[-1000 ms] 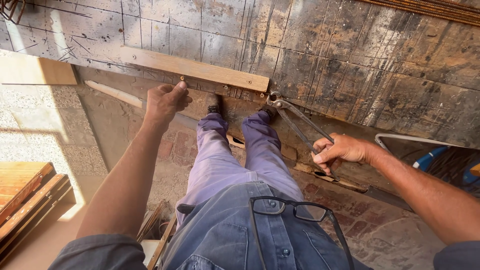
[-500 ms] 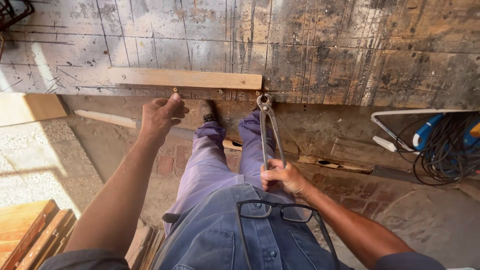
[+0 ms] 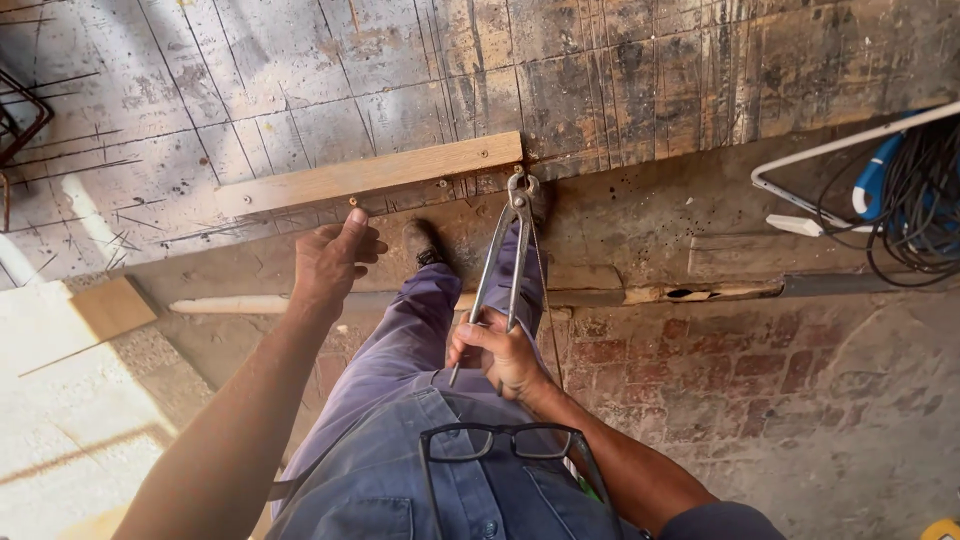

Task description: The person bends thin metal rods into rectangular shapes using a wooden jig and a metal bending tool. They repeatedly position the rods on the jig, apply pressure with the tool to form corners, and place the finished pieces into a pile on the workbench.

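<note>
Head view looks down over a person's chest, where glasses (image 3: pixel 500 450) hang from a blue shirt, and past the legs to a batten (image 3: pixel 370 172), a pale wooden strip lying on a dark, scored board (image 3: pixel 640 80). Places here are told from the batten. The right hand (image 3: pixel 500 350), well below its right end and over the thigh, is closed round the two long handles of metal pincers (image 3: pixel 510 250); the handles stand a little apart in the fist. The pincers run up from the hand to the right end of the batten, where the head sits just under the strip's corner, the jaws close together; whether they bite on a nail cannot be told. The left hand (image 3: pixel 335 262) is just below the middle of the batten, half open, fingers loosely curled and the forefinger stretched up toward a small nail (image 3: pixel 352 201) that stands under the strip's lower edge; the fingertip is right by it, and contact cannot be judged. The hand holds nothing that shows. A boot (image 3: pixel 422 240) rests below the batten, between the two hands. Further below lies a long pale slat (image 3: pixel 240 303) along the foot of the board. Far to the right of the batten are a white frame (image 3: pixel 850 145) and a coil of dark cable (image 3: pixel 915 210). Below and to the left lies a flat pale board (image 3: pixel 110 308) on sunlit ground.
</note>
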